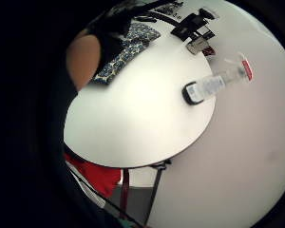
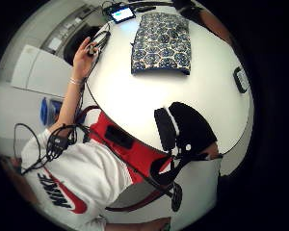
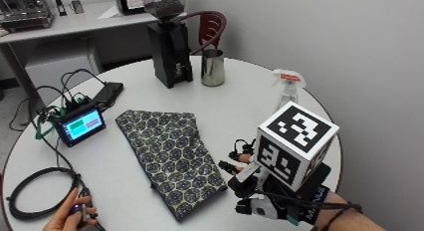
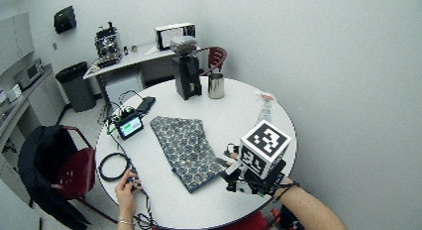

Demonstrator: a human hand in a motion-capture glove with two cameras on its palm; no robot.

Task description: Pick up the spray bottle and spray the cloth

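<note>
On the round white table, a folded blue patterned cloth lies left of centre. The black-gloved right hand hovers at five o'clock, fingers relaxed, holding nothing. The clear plastic spray bottle stands upright at two o'clock.

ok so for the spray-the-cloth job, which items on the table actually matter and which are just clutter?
Job items:
spray bottle, standing near the table's far edge, untouched
patterned cloth, lying flat
gloved right hand, above the table beside the cloth, holding nothing

Just lying about:
coffee grinder
steel pitcher
small screen with cables
black cable coil, by the bare hand
</note>
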